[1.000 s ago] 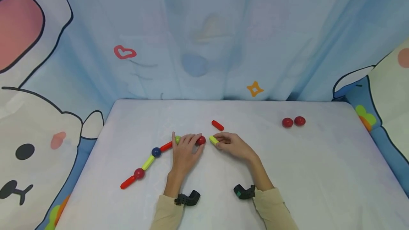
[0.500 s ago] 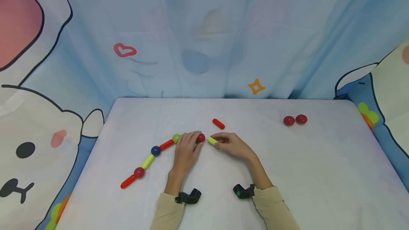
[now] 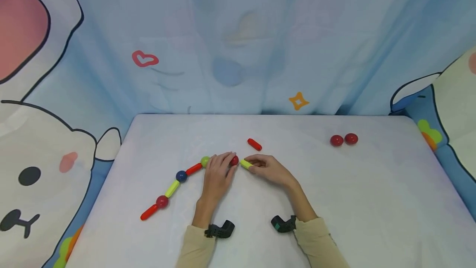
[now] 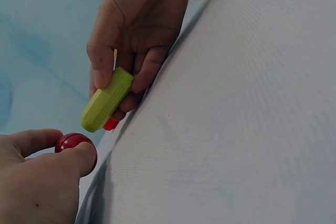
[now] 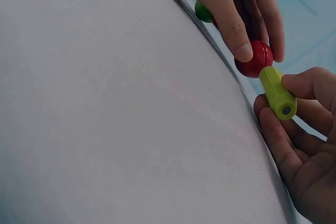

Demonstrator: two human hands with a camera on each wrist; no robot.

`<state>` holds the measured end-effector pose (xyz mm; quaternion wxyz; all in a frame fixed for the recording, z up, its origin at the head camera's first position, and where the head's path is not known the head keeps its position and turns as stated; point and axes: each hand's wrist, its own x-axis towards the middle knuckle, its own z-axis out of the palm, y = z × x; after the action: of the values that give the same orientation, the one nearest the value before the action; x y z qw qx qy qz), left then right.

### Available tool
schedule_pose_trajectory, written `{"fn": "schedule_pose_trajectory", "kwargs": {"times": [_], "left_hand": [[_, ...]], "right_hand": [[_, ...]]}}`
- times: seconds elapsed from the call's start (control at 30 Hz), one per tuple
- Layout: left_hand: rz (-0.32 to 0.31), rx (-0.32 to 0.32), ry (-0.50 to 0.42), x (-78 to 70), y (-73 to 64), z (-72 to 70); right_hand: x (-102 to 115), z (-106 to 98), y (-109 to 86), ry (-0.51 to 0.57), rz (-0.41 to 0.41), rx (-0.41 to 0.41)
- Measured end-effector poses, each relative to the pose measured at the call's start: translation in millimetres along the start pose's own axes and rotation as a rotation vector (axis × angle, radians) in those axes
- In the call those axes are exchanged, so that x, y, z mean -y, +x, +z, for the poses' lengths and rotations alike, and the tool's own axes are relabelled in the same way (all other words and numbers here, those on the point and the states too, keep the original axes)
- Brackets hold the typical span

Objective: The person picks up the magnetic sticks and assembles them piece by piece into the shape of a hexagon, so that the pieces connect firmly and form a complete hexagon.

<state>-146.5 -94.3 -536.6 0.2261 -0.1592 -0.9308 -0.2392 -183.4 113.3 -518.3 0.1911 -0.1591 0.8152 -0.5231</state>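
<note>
My left hand (image 3: 217,176) pinches a red ball (image 3: 234,160) between thumb and fingers. That ball (image 4: 69,140) shows a seam line in the left wrist view. A yellow-green rod (image 3: 245,163) is pinched by my right hand (image 3: 271,169), its tip pointing at the red ball. In the right wrist view the rod (image 5: 277,90) appears close to the ball; whether they touch I cannot tell. A small grey disc sits in the rod's near end. Leftward runs a bent chain: green ball (image 3: 205,161), red rod (image 3: 193,169), blue ball (image 3: 181,176), yellow-green rod (image 3: 172,188), red ball (image 3: 162,201), red rod (image 3: 149,212). My left hand hides the part beyond the green ball.
A loose red rod (image 3: 254,144) lies just beyond my right hand. Two red balls (image 3: 343,139) rest side by side at the back right. The white-covered table (image 3: 372,202) ends at a blue patterned curtain (image 3: 238,53).
My right hand has brought the yellow-green rod slightly left, closer to the red ball. A left-hand finger that stretched over the green ball has drawn in, uncovering it.
</note>
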Motion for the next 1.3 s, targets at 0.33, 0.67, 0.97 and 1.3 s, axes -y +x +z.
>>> {"fn": "schedule_pose_trajectory", "kwargs": {"times": [0.33,0.67,0.97,1.3], "left_hand": [[-0.007,0.024,-0.012,-0.6,-0.8,-1.3],[0.027,0.016,0.060,-2.6,-2.3,-2.0],[-0.175,-0.011,0.084,-2.5,-0.7,-3.5],[-0.279,-0.019,0.051,-2.8,0.1,-4.3]], "right_hand": [[-0.3,2.1,-0.3,-0.002,0.022,0.002],[3.4,2.8,-3.9,0.019,-0.001,-0.020],[7.2,1.3,-5.2,0.013,0.037,-0.049],[5.8,2.6,-2.8,0.020,0.047,-0.093]]}}
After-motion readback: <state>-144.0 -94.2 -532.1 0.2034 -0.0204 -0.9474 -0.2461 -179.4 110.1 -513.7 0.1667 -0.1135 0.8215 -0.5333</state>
